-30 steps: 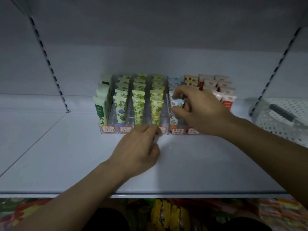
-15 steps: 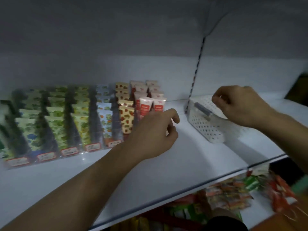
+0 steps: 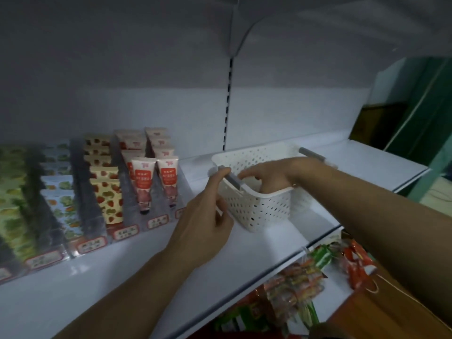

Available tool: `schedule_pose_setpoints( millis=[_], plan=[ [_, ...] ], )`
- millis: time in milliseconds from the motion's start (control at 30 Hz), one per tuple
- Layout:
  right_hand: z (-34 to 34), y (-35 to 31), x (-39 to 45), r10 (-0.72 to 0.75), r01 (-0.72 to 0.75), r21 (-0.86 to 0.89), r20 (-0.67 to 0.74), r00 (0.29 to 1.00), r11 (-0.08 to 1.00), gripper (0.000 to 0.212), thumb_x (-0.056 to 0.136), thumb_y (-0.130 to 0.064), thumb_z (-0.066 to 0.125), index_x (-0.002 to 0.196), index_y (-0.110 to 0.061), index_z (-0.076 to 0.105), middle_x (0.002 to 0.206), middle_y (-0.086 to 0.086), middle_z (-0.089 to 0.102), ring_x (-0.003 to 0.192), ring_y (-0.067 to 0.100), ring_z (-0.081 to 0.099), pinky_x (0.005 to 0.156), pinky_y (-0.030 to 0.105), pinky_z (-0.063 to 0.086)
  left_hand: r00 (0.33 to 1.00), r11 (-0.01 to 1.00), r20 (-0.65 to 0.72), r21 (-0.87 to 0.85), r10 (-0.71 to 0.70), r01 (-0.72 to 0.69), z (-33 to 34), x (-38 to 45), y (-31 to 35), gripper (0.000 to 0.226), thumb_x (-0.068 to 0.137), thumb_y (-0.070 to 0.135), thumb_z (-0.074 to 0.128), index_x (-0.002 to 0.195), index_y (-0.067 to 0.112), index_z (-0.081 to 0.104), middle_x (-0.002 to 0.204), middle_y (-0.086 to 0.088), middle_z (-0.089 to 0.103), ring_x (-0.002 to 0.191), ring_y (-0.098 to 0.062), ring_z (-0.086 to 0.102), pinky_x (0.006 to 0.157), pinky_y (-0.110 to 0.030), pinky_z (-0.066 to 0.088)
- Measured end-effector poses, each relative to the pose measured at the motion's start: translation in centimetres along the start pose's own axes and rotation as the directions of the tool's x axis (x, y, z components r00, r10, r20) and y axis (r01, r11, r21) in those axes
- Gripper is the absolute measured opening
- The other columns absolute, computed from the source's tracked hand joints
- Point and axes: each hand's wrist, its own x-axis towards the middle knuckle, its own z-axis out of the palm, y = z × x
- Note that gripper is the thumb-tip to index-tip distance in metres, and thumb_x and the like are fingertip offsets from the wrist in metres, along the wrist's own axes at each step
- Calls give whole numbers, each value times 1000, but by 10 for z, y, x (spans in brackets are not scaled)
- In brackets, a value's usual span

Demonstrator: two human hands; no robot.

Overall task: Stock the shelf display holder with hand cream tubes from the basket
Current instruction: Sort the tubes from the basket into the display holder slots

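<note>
A white perforated basket with grey handles stands on the shelf, right of the clear display holder. The holder's lanes carry upright hand cream tubes: red-and-white ones at the right end, strawberry-print ones beside them, blue and green prints further left. My left hand grips the basket at its near-left corner, index finger over the grey handle. My right hand reaches down inside the basket. The rim hides its fingertips and the basket's contents.
The white shelf runs to a front edge close to me. A slotted upright divides the back wall behind the basket. Snack packets fill the lower shelf. A green door frame stands at the far right.
The view has swung right from the holder to the basket. My right hand left the tubes and went down into the basket. My left hand moved from the holder's front to the basket's handle.
</note>
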Motion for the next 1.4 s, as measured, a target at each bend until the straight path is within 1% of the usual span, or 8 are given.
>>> schedule_pose_setpoints(
  millis=[233,533,667,800,1000,1133,1267,1400],
  plan=[
    [12,0,29,-147,148,22,-42,988,989,38,91,-24,60,128,-25,51,126,1,62,114,26,60,99,51,50,1000,999,12,-24,-27,27,-1,2,2,85,90,9,63,145,56,19,89,7,61,67,-12,63,65,-46,57],
    [4,0,19,-161,201,131,-265,951,971,31,84,-4,62,110,-21,68,104,0,70,96,20,64,83,34,54,1000,991,-13,-129,-24,22,-1,5,-1,68,96,3,52,140,53,34,93,4,65,74,-14,67,73,-46,58],
    [-26,-2,-2,-3,298,298,-703,712,907,22,101,-12,50,105,-7,71,96,3,70,73,8,57,68,23,43,996,895,-72,-446,-61,22,1,7,1,40,106,14,40,128,46,50,94,3,73,85,-19,74,76,-39,59],
    [-46,-22,-30,64,531,380,-853,518,757,27,101,-16,53,86,-9,74,60,-2,60,49,12,50,48,23,38,987,730,-88,-682,-136,40,-2,6,17,23,105,32,41,125,32,53,90,-4,73,80,-25,75,70,-32,59],
    [-29,-59,-36,-150,530,261,-778,610,807,18,98,-19,63,87,-13,76,73,0,73,59,18,69,56,30,58,993,638,5,-766,-119,80,-10,7,17,39,98,48,40,108,15,59,85,-8,70,63,-24,64,58,-36,53],
    [-24,-50,-22,63,462,521,-709,703,717,25,102,-27,55,95,-7,68,79,11,71,59,22,69,53,30,55,987,737,-44,-670,-154,85,-13,7,10,23,109,22,38,105,7,55,73,-2,61,54,-17,50,53,-29,44],
    [-14,-30,-7,46,14,314,-181,982,949,21,94,-23,66,112,-14,63,101,7,71,81,21,70,63,31,60,967,705,-5,-685,-257,183,-11,8,9,21,109,19,38,101,10,55,74,-5,65,55,-21,53,51,-30,47],
    [9,-27,8,-12,8,182,18,1000,983,39,89,-29,67,127,-26,59,119,2,68,103,25,69,88,46,60,954,648,108,-712,-279,270,-3,5,11,23,109,19,39,108,6,57,80,-14,69,67,-26,67,67,-42,61]
  ],
)
